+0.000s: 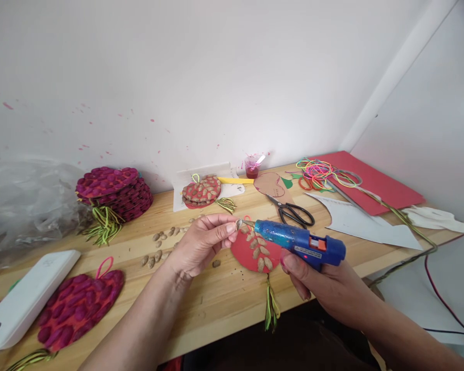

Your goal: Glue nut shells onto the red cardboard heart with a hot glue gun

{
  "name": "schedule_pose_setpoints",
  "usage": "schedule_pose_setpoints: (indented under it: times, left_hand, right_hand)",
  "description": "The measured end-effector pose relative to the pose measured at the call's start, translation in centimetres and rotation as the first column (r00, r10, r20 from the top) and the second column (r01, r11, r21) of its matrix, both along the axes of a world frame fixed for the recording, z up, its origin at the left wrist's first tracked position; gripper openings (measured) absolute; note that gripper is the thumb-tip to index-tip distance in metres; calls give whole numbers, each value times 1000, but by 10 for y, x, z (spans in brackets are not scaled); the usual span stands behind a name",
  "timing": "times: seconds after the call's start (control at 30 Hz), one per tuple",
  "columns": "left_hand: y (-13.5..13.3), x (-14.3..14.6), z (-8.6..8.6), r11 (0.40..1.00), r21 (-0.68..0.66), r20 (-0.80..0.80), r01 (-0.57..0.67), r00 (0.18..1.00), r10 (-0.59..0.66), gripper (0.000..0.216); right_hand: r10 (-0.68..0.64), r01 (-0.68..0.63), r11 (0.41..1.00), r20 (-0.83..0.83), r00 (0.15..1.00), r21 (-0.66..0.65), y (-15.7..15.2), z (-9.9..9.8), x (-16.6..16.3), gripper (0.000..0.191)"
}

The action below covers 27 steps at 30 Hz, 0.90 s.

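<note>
1. at the front of the bench (201, 309), toward the left, lies a magenta-covered disc (81, 309) with a pink loop (105, 267); a white device (31, 299) sits at its left.
2. a dark, green and yellow tassel (270, 309) trails from the near rim of a red disc (239, 256), its end reaching past the bench's front edge.
3. the right hand (313, 275) has its fingers wrapped around a blue glue gun (294, 238), raised above the bench, nozzle pointing left.
4. the left hand (206, 238) pinches a small pale piece (238, 224) between thumb and forefinger, right at the nozzle tip; whether the two touch is too small to tell.
5. the red disc lies flat on the bench, below and between the hands, partly hidden by the gun. beige seed-like pieces (261, 265) form a leaf-like pattern on it, and much of its left side is bare red.
6. loose beige pieces (158, 254) are scattered left of the disc, some behind the left wrist.
7. beyond the gun rest black-handled scissors (281, 205), with white paper (365, 224) to their right.
8. farther back, left to right: a clear plastic bag (31, 206), a stack of magenta discs (118, 198), a seed-covered disc (201, 190) on paper, a cup of red liquid (252, 170), tangled neon cords (317, 172) and red card (386, 190).
9. behind everything, pink specks dot the white wall (201, 77).
</note>
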<state>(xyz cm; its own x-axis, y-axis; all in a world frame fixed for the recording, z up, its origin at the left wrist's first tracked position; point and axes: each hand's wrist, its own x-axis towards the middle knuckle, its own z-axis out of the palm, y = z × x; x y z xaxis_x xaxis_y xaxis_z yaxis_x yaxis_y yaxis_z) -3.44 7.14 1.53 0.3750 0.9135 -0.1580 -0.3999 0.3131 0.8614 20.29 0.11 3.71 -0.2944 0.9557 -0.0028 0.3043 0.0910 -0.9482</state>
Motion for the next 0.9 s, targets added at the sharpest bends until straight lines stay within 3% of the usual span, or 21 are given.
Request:
schedule_pose_setpoints:
  times: [0.53, 0.9]
  left_hand:
    - [0, 1, -1, 1000, 17, 11, -10, 1000, 10, 26]
    - [1, 1, 3, 999, -48, 62, -25, 998, 28, 29]
  right_hand:
    - [5, -5, 1000, 23, 1000, 29, -1, 3, -3, 44]
    - [22, -22, 1000, -9, 1000, 17, -7, 4, -6, 40]
